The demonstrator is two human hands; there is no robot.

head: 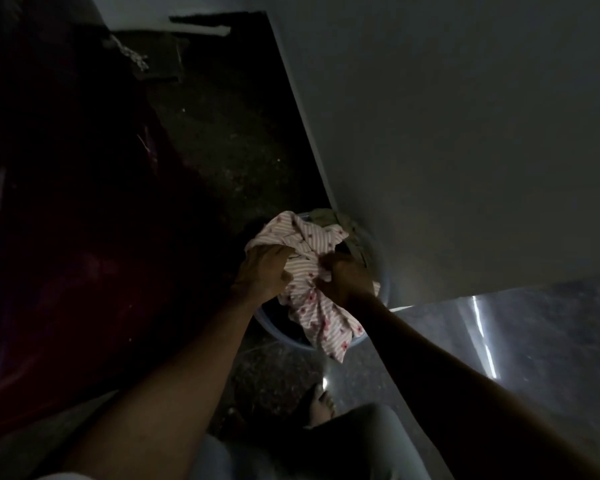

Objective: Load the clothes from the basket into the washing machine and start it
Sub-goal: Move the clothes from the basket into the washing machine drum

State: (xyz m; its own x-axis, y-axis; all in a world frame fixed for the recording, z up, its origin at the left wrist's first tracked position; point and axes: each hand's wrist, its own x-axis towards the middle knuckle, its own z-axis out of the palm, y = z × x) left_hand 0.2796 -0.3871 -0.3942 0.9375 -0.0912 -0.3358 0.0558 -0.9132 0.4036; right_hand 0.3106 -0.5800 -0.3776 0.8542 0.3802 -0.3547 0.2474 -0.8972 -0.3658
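Both hands hold one cloth (323,237), pink with stripes and little flowers. The left hand (262,268) is curled tight on a bunch of it. The right hand (347,278) is curled on it too, just beside the left. The cloth hangs down between them and spills over the near rim of the basket (278,332).

The basket is round and blue and sits on the floor (222,133). More clothes (326,216) lie in it at the far side. That far side is right up against the slanted edge of a big grey panel (465,150). It is too dark to tell if the panel is the washer. The panel fills the right side, so there is no room there.

On the left a dark red cloth (66,237) hangs near the basket. A strip of bare floor runs away between the red cloth and the panel edge. A foot (321,403) stands near the basket, on the near side.
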